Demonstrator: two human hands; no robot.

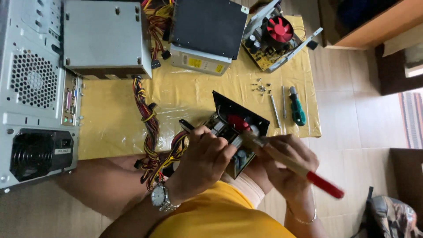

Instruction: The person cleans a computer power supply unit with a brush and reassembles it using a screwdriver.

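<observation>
Nearest the camera: yellow shirt (220,216), bare forearms, a wristwatch (159,197) on the left wrist. Left hand (203,155) curled closed over the near edge of an opened power supply unit (235,132), steadying it above the lap at the cloth's near edge. Right hand (286,167) wrapped closed round a wooden-handled, red-tipped brush (291,166), its head end blurred against the unit's inner board.

Likely trouble: unit held in the air rather than rested, so a loosened grip could drop it toward the floor. Brush head snagging on small parts or the bundled cable harness (152,132) hanging off the table. Loose screws (261,86) near the cloth edge, easily swept off by an elbow.

Counts: two hands, one brush, one opened unit in hand. On the yellow cloth (110,119): one closed silver box (105,37), one dark-topped power supply (207,33), one board with a red fan (278,28), one green-handled screwdriver (297,106), two thin metal shafts (275,110). One computer case (31,92) at left. Screws too small to count.
</observation>
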